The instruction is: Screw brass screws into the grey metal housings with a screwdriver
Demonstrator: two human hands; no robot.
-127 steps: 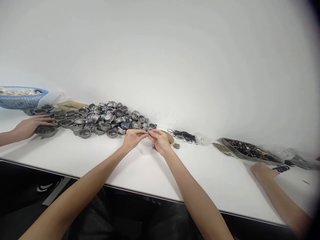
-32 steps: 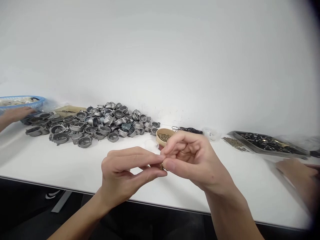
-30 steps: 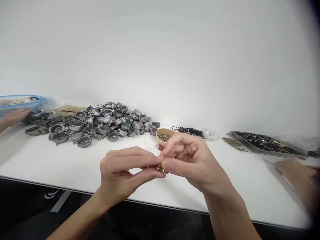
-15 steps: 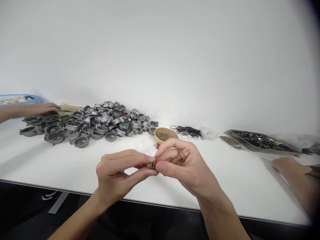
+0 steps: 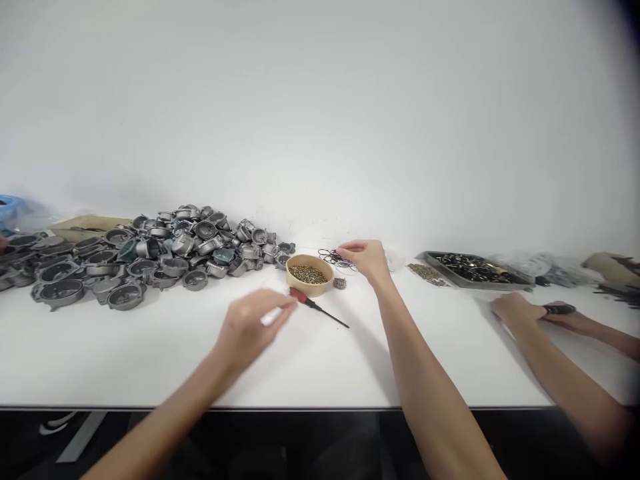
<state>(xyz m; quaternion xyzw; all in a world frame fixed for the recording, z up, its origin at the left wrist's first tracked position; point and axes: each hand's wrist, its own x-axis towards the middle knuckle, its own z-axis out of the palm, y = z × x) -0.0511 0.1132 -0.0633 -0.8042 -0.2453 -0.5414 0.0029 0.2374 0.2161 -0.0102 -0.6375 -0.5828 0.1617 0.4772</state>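
Observation:
My left hand (image 5: pixel 249 328) hovers low over the white table (image 5: pixel 150 347), thumb and fingers pinched together; what they hold is too small to make out. It is just left of a red-handled screwdriver (image 5: pixel 316 306) that lies flat on the table. My right hand (image 5: pixel 369 258) is stretched out to the far side, with its fingertips closed on the heap of thin black O-rings (image 5: pixel 331 257). Between my hands stands a small tan bowl (image 5: pixel 310 284) full of tiny brass parts.
A large heap of grey metal castings (image 5: pixel 150 250) fills the left back of the table. A metal tray (image 5: pixel 470 267) of dark parts sits at the right, with loose brass bits (image 5: pixel 424 271) beside it. Another person's hands (image 5: pixel 515 308) work at the right; a blue basket (image 5: pixel 7 203) stands far left.
My hands were pinched together on a small brass part close to me. They have parted: the right one has gone out to the O-rings and the left has dropped toward the table. The screwdriver now shows.

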